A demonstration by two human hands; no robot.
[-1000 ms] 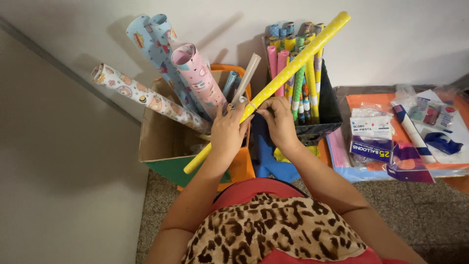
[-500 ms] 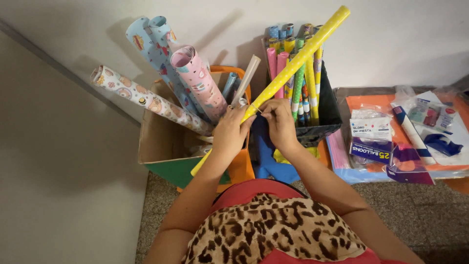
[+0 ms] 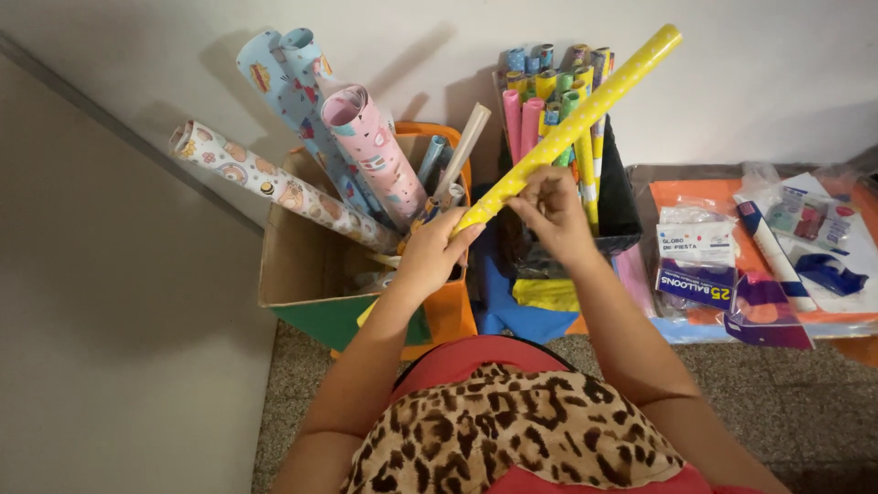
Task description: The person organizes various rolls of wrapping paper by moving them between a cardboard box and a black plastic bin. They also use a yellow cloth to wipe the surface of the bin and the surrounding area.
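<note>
The cardboard box (image 3: 302, 265) stands on the floor against the white wall, its front panel green. Leaning out of the box are three wide wrapping-paper rolls: a blue one with small pictures (image 3: 283, 82) at the back, a pink one (image 3: 370, 151) just right of it, and a white one with round pastel figures (image 3: 274, 187) slanting out to the left. Right of the box, a black bin (image 3: 615, 197) holds a tight cluster of thin rolls (image 3: 540, 101) in pink, yellow, green and blue. A blue star-shaped sheet (image 3: 512, 306) lies between the box and the bin.

Farther right of the box, beyond the bin, a low orange-topped counter (image 3: 695, 187) carries clear plastic packages: a balloon packet (image 3: 695, 265) with a white label on top and a purple band below, a pale packet (image 3: 809, 215) behind it, and a blue tape dispenser (image 3: 828, 273).

The yellow dotted roll (image 3: 585, 105) runs slantwise from above the box's right edge up over the bin. The left hand (image 3: 439, 252) wraps its fingers around the roll's lower end; the right hand (image 3: 549, 206) pinches the roll just above it, fingers closed on the paper.
</note>
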